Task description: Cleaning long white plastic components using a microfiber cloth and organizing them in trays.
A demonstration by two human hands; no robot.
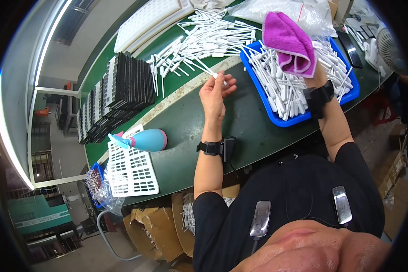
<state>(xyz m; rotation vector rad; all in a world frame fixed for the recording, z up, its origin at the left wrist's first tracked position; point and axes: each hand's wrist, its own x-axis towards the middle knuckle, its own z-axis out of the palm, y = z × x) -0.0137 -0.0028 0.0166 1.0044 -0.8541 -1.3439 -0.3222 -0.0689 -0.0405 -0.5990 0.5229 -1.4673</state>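
Left hand [214, 94] raised above the green counter [240, 131], its grip closed narrowly on one white plastic stick [208, 71] pinched at the fingertips. Right hand [313, 75], mostly hidden, gripping a magenta cloth [289, 41] over the blue tray [276, 119], which is filled with white sticks of the same kind. Beyond the left hand, a loose pile of sticks [204, 38] spread across the counter; by appearance, sorting or wiping is partway through, with many pieces in both lots. Farther left: stacked black trays [118, 86], a blue spray bottle [145, 139] lying on a white perforated rack [131, 170].
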